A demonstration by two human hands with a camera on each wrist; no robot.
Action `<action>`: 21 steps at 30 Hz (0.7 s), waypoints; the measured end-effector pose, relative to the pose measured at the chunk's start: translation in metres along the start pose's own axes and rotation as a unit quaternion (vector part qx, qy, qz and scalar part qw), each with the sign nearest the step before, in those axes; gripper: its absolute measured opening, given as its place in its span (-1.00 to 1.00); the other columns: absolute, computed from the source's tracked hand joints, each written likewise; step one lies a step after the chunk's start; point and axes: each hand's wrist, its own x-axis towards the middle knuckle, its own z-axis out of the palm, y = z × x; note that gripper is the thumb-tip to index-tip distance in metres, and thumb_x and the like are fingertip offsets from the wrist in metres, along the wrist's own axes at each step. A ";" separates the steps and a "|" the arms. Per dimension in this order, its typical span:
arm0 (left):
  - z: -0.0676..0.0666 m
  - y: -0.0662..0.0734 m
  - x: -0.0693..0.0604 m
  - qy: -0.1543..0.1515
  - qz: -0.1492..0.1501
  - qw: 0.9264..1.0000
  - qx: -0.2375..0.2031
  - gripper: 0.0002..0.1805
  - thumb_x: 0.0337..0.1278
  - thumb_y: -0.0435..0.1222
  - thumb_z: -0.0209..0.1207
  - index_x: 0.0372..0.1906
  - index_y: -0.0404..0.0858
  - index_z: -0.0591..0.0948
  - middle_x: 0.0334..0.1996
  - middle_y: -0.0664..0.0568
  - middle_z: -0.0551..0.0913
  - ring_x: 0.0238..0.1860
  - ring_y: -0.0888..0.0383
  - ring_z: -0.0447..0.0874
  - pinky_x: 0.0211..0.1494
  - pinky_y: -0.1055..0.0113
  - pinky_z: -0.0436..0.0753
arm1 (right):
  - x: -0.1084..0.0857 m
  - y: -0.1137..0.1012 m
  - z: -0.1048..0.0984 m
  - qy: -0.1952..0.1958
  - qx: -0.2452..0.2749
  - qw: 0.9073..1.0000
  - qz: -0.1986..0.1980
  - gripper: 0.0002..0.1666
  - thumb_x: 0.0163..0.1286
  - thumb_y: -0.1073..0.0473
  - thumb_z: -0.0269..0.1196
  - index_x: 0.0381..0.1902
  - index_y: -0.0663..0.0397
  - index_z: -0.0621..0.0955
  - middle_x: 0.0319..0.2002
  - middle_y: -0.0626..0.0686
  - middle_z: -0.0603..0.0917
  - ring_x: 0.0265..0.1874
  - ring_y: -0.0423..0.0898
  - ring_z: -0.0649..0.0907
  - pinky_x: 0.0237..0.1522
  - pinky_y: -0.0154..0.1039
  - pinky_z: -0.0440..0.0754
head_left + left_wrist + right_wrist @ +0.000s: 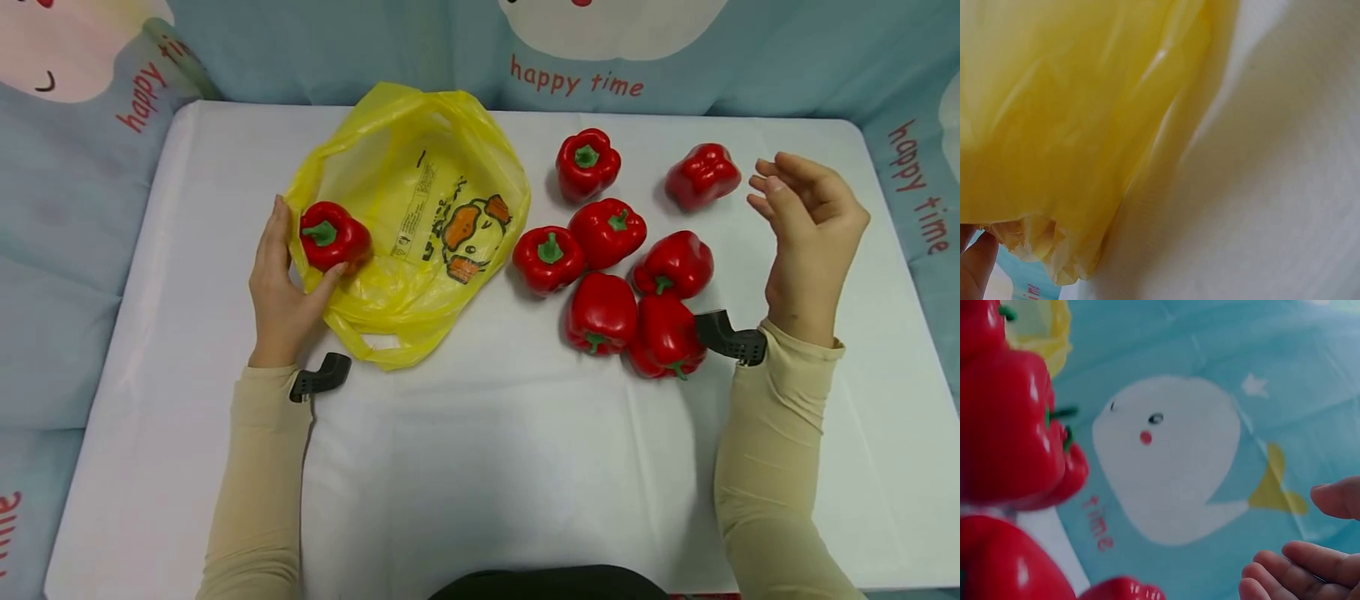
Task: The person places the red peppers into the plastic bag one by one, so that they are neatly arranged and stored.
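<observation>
A yellow plastic bag (375, 167) lies with its mouth spread wide, a duck print showing inside. My left hand (281, 292) grips the bag's left edge, its thumb over the rim by a red bell pepper (348, 237) lying inside. The left wrist view is mostly filled by yellow bag wall (1054, 112), with fingertips (979, 259) at the lower left. At the right, my right hand (813, 225) is raised, holding nothing, fingers loosely bent. Nearest to it lies a single red bell pepper (702, 175).
Several more red bell peppers cluster right of the bag, among them one at the back (588, 167) and one at the front (667, 337). All rest on a white-covered table (480, 467). Blue printed fabric (675, 75) borders its back and sides.
</observation>
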 end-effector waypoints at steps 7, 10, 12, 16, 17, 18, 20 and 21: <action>0.001 -0.002 0.000 0.002 -0.002 1.000 0.000 -0.09 -0.17 -0.48 0.38 0.39 -0.36 0.23 0.40 0.00 0.22 0.39 0.15 0.15 0.36 0.28 0.29 | 0.019 0.011 -0.017 0.010 -0.031 0.999 0.042 -0.70 0.13 0.37 0.34 -0.18 0.46 0.63 -0.23 0.27 0.64 -0.31 0.04 0.66 -0.23 -0.33 0.69; 0.000 -0.002 0.000 0.003 -0.012 1.000 -0.005 -0.11 -0.16 -0.50 0.36 0.38 -0.38 0.24 0.40 -0.02 0.23 0.39 0.16 0.15 0.36 0.27 0.28 | 0.026 0.015 -0.023 0.011 -0.060 0.996 0.062 -0.74 0.16 0.34 0.32 -0.19 0.40 0.65 -0.24 0.21 0.64 -0.33 -0.01 0.66 -0.25 -0.37 0.68; 0.000 -0.001 0.000 0.002 -0.017 1.000 -0.009 -0.12 -0.16 -0.51 0.35 0.38 -0.39 0.24 0.39 -0.03 0.23 0.39 0.16 0.16 0.36 0.27 0.28 | 0.032 0.017 -0.027 0.015 -0.073 0.995 0.072 -0.76 0.17 0.32 0.32 -0.21 0.37 0.66 -0.24 0.18 0.64 -0.34 -0.03 0.66 -0.25 -0.38 0.68; 0.000 0.000 0.001 0.001 -0.018 1.000 -0.012 -0.12 -0.15 -0.50 0.36 0.38 -0.38 0.24 0.39 -0.02 0.23 0.38 0.17 0.17 0.35 0.27 0.29 | 0.043 0.021 -0.034 0.023 -0.070 0.993 0.097 -0.78 0.17 0.30 0.33 -0.24 0.36 0.66 -0.27 0.16 0.65 -0.38 -0.06 0.67 -0.24 -0.35 0.67; 0.000 0.000 0.001 0.000 -0.017 1.000 -0.012 -0.13 -0.14 -0.49 0.36 0.38 -0.37 0.24 0.40 -0.01 0.23 0.38 0.17 0.17 0.35 0.27 0.29 | 0.045 0.021 -0.035 0.024 -0.071 0.992 0.103 -0.78 0.17 0.30 0.33 -0.25 0.35 0.66 -0.28 0.16 0.65 -0.39 -0.07 0.67 -0.24 -0.34 0.67; 0.000 0.000 0.000 -0.001 -0.015 1.000 -0.012 -0.12 -0.14 -0.48 0.36 0.38 -0.36 0.24 0.40 0.01 0.23 0.38 0.17 0.17 0.35 0.27 0.30 | 0.047 0.023 -0.036 0.027 -0.074 0.991 0.109 -0.79 0.17 0.29 0.33 -0.26 0.34 0.66 -0.29 0.15 0.65 -0.39 -0.08 0.67 -0.24 -0.35 0.67; 0.000 0.000 0.000 -0.002 -0.012 1.000 -0.012 -0.12 -0.13 -0.46 0.37 0.39 -0.34 0.25 0.40 0.04 0.22 0.38 0.18 0.17 0.35 0.27 0.30 | 0.051 0.025 -0.039 0.031 -0.084 0.989 0.118 -0.81 0.17 0.28 0.34 -0.29 0.31 0.66 -0.29 0.13 0.64 -0.39 -0.09 0.67 -0.25 -0.36 0.66; 0.000 0.000 0.000 -0.003 -0.011 1.000 -0.013 -0.12 -0.13 -0.46 0.37 0.39 -0.33 0.25 0.40 0.04 0.22 0.38 0.18 0.17 0.35 0.27 0.30 | 0.052 0.026 -0.040 0.033 -0.092 0.988 0.122 -0.82 0.18 0.27 0.34 -0.29 0.30 0.66 -0.30 0.12 0.64 -0.39 -0.10 0.67 -0.25 -0.37 0.66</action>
